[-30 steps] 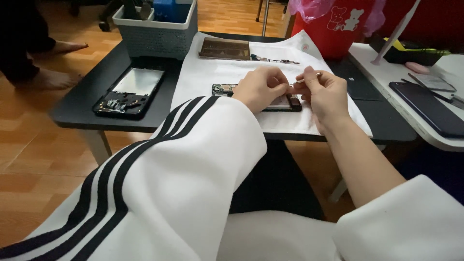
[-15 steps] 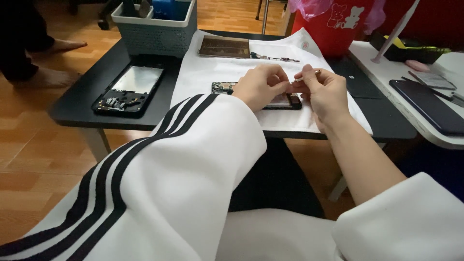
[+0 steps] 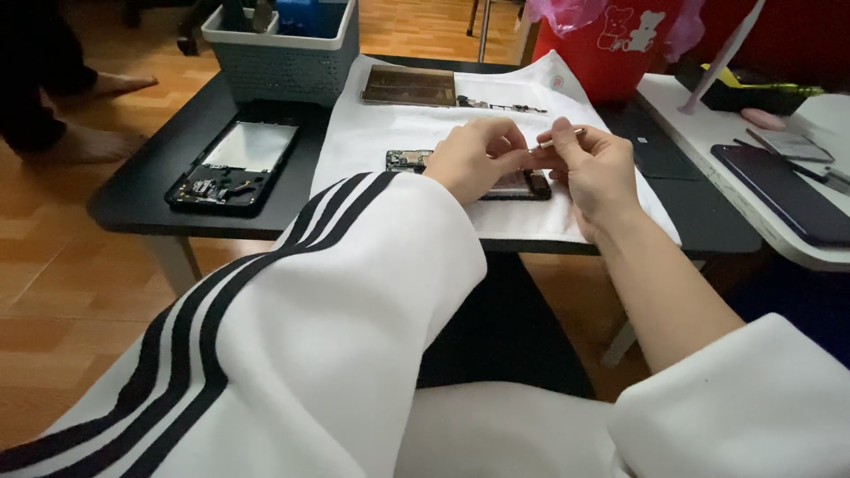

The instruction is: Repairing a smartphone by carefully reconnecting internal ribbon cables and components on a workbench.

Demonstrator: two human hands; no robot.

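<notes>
Fingertips are meeting above an opened phone (image 3: 469,173): my left hand (image 3: 474,159) and my right hand (image 3: 593,168) are closing toward each other, thumbs and forefingers nearly pinched shut. My right hand is gripping thin metal tweezers (image 3: 560,139), whose free end is sticking out past my knuckles, up and away from me. Whether my left fingers are holding anything I cannot tell, since whatever might be pinched there is too small to make out. The phone is lying flat just under my fingers, on a white cloth (image 3: 398,133) spread over a black table (image 3: 142,190). Beyond my fingers, at the far end of the cloth, a brownish flat panel (image 3: 409,86) is resting. Well off to the left of my left hand, another phone frame (image 3: 232,168) is sitting on the bare table, and behind it a grey basket (image 3: 283,53). Past my right hand, a red bag (image 3: 633,44) is standing.
</notes>
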